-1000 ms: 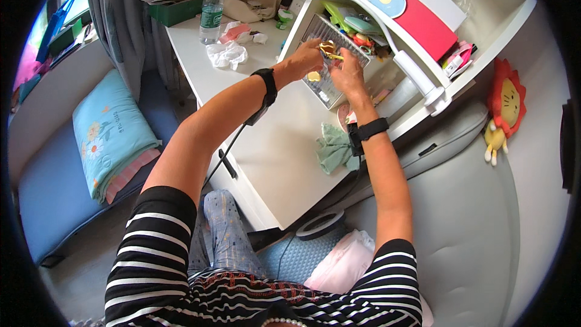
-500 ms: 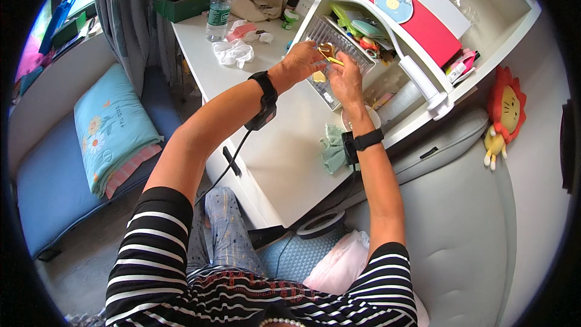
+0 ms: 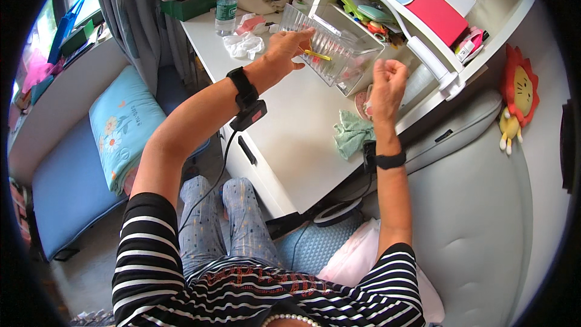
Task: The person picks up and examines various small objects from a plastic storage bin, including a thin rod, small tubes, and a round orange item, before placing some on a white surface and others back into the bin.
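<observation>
My left hand (image 3: pixel 289 49) is at the near left wall of a clear ribbed plastic box (image 3: pixel 352 60), thumb below and fingers on its side. The box is tilted, with small pale and pinkish things showing through its walls. A thin yellow strip (image 3: pixel 318 55) shows right by my left fingertips; whether they touch it I cannot tell. Off the box's right end, my right hand (image 3: pixel 388 88) is raised with its fingers curled in, and what they hold, if anything, is hidden. Below that hand lie a green cloth bow (image 3: pixel 354 133) and a small pinkish round item (image 3: pixel 362 106).
A water bottle (image 3: pixel 226 5), crumpled white tissue (image 3: pixel 243 45) and green box (image 3: pixel 189 6) occupy the far left of the desk (image 3: pixel 284 139). Behind the clear box stands a shelf with a white lamp arm (image 3: pixel 426 63). A grey bed edge (image 3: pixel 472 206) is at right.
My hands have separated; the right moved right and nearer, the left slightly left, and the yellow strip is no longer between both. The clear box has shifted and tilted.
</observation>
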### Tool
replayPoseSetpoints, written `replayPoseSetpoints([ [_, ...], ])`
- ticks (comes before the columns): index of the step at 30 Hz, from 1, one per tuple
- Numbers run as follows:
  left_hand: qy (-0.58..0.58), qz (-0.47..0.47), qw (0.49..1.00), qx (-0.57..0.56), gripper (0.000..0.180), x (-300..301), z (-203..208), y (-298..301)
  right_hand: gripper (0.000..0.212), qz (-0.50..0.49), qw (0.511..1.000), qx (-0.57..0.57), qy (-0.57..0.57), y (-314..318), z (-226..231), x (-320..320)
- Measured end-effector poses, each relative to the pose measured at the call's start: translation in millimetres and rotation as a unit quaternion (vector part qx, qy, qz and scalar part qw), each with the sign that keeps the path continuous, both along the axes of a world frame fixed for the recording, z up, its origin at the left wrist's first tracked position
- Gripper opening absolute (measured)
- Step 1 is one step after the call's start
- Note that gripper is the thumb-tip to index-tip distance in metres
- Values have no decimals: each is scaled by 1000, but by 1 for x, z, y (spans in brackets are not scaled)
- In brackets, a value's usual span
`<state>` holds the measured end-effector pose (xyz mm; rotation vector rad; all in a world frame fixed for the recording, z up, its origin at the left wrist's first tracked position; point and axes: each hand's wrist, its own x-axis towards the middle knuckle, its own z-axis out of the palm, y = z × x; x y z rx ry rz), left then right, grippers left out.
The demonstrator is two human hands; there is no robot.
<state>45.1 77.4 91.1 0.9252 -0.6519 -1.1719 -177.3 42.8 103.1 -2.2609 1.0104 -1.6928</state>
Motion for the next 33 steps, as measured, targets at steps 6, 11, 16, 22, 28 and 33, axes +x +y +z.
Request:
replayPoseSetpoints([
  [6,25,6,999,-39,20,10,-14,32,61,258,788,507,-237,-6,9,1],
  [11,30,31,999,-6,14,13,-23,73,56,289,767,522,-235,-13,-8,5],
  [16,24,-8,999,-36,24,41,-56,126,51,312,736,564,-208,14,-20,1],
  [22,16,-16,999,-46,19,56,-69,180,78,381,676,626,-81,54,-31,0],
  [28,-10,6,1000,-15,13,68,-85,194,71,384,682,621,-33,66,-44,4],
  [33,2,24,1000,-6,19,81,-104,195,70,374,694,614,-43,74,-51,14],
])
